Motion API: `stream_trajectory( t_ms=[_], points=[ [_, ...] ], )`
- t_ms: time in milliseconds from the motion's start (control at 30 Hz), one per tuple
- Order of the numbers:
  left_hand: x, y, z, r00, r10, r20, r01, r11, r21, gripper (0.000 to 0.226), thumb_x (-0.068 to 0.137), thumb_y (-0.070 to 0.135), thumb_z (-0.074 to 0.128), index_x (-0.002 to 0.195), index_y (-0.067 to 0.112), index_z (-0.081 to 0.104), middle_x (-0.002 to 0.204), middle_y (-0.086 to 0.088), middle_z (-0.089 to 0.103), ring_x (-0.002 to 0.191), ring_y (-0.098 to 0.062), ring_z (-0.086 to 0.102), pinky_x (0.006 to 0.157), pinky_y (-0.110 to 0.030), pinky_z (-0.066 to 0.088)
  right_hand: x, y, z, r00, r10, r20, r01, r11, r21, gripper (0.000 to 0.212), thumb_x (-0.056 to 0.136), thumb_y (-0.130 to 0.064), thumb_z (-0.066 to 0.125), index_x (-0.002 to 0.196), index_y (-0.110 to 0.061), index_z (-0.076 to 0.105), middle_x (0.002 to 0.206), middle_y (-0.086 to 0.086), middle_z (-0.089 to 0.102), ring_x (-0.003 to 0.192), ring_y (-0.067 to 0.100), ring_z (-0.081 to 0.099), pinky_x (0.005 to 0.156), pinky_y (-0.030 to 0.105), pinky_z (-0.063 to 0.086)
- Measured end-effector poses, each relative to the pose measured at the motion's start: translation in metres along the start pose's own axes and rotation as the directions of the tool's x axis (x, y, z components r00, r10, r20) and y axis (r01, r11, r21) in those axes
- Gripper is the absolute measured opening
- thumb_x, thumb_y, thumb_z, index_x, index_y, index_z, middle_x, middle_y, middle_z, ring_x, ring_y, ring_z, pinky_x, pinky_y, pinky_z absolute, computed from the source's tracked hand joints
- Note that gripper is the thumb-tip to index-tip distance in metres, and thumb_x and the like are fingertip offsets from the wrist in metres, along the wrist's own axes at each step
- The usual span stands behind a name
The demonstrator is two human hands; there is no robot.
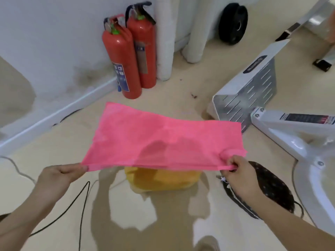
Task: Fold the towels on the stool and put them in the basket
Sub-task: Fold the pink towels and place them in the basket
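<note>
A pink towel (pixel 163 138) is stretched flat in the air in the middle of the view. My left hand (pixel 58 176) pinches its near left corner. My right hand (pixel 235 171) grips its near right corner. Under the towel a yellow stool (pixel 163 180) shows partly, with yellow cloth on top; most of it is hidden by the pink towel. A dark dotted basket (pixel 272 187) lies on the floor just right of my right hand, partly behind my forearm.
Two red fire extinguishers (pixel 128 57) stand against the white wall at the back. A white slotted metal box (pixel 253 91) and a white stand (pixel 299 142) are on the right. A black cable (pixel 79 201) runs over the floor at lower left.
</note>
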State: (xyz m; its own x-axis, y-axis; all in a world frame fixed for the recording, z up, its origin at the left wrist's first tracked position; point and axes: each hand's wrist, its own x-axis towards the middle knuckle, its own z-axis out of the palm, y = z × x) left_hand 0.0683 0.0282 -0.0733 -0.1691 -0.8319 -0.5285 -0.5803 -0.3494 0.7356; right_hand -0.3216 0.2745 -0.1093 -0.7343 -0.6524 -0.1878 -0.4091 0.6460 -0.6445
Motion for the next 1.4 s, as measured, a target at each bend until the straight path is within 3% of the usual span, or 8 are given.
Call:
stream_trajectory(
  t_ms=[167,300,400,633,867,1200,1300,1400],
  points=[
    [0.046,-0.094,0.045,0.974,-0.202,0.106,0.196,0.978,0.07,0.019,0.08,0.003,0.07,0.063,0.003,0.076,0.071,-0.011,0.065,0.07,-0.023,0.057,0.071,-0.025,0.051,-0.018,0.068,0.073,0.91,0.109,0.4,-0.117,0.993,-0.003,0.012,0.056,-0.01,0.059,0.054,-0.018,0.051,0.056,-0.009,0.054,0.058,0.002,0.051,0.061,0.009,0.037],
    [0.088,-0.114,0.074,0.905,-0.317,0.283,0.337,0.941,-0.023,0.041,0.091,0.02,0.055,0.057,-0.001,0.059,0.067,-0.021,0.059,0.057,-0.03,0.059,0.076,-0.04,0.059,0.012,0.104,0.1,0.622,0.475,0.623,-0.661,0.745,0.092,0.019,0.089,-0.009,0.044,0.092,-0.006,0.063,0.09,0.015,0.065,0.075,0.024,0.071,0.069,0.034,0.053],
    [0.113,-0.112,0.099,0.863,-0.305,0.402,0.335,0.942,-0.005,0.024,0.089,0.017,0.057,0.077,-0.004,0.059,0.075,-0.024,0.061,0.065,-0.033,0.061,0.06,-0.04,0.059,0.037,0.11,0.124,0.48,0.474,0.738,-0.752,0.656,0.067,0.046,0.098,-0.039,0.037,0.116,-0.004,0.06,0.104,0.02,0.061,0.092,0.035,0.068,0.071,0.043,0.057],
    [0.159,-0.11,0.113,0.902,-0.09,0.422,0.072,0.996,0.059,0.062,0.049,0.0,0.065,0.107,-0.01,0.049,0.096,-0.017,0.061,0.086,-0.031,0.056,0.076,-0.041,0.04,0.041,0.116,0.149,0.472,0.339,0.814,-0.73,0.668,0.145,0.052,0.096,-0.043,0.034,0.084,0.0,0.06,0.066,0.018,0.062,0.071,0.032,0.066,0.064,0.042,0.059],
    [0.129,-0.09,0.111,0.99,0.063,0.127,-0.085,0.98,0.18,0.012,0.071,-0.005,0.068,0.067,0.006,0.067,0.071,-0.012,0.065,0.069,-0.024,0.056,0.058,-0.026,0.042,0.045,0.128,0.161,0.874,0.351,0.335,-0.435,0.873,0.22,0.019,0.084,0.009,0.045,0.068,0.004,0.054,0.06,0.017,0.044,0.046,0.017,0.037,0.051,0.034,0.027],
    [0.085,-0.011,0.094,0.971,0.236,-0.025,-0.236,0.948,-0.213,0.029,0.076,-0.014,0.057,0.093,0.009,0.064,0.08,-0.02,0.062,0.069,-0.028,0.058,0.063,-0.031,0.047,0.069,-0.007,0.073,0.913,-0.147,-0.38,0.271,0.917,0.295,0.05,0.076,0.009,0.055,0.118,-0.019,0.056,0.087,-0.004,0.055,0.071,0.017,0.055,0.063,0.028,0.048],
    [0.058,0.03,0.116,0.911,0.411,0.026,-0.403,0.903,-0.151,0.03,0.076,-0.013,0.062,0.088,0.015,0.065,0.078,-0.015,0.056,0.066,-0.024,0.053,0.058,-0.028,0.041,0.036,-0.055,0.09,0.772,-0.603,-0.203,0.617,0.786,0.012,0.064,0.07,0.004,0.056,0.132,-0.014,0.049,0.109,0.004,0.058,0.103,0.022,0.054,0.09,0.024,0.039],
    [0.034,0.036,0.154,0.8,0.585,0.135,-0.597,0.798,0.079,0.035,0.072,-0.008,0.07,0.089,0.022,0.066,0.08,-0.005,0.054,0.06,-0.014,0.049,0.052,-0.022,0.042,0.01,-0.054,0.135,0.684,-0.682,0.258,0.717,0.694,-0.065,0.074,0.077,-0.004,0.058,0.145,-0.019,0.032,0.125,0.005,0.055,0.11,0.02,0.052,0.088,0.016,0.038]
  ],
)
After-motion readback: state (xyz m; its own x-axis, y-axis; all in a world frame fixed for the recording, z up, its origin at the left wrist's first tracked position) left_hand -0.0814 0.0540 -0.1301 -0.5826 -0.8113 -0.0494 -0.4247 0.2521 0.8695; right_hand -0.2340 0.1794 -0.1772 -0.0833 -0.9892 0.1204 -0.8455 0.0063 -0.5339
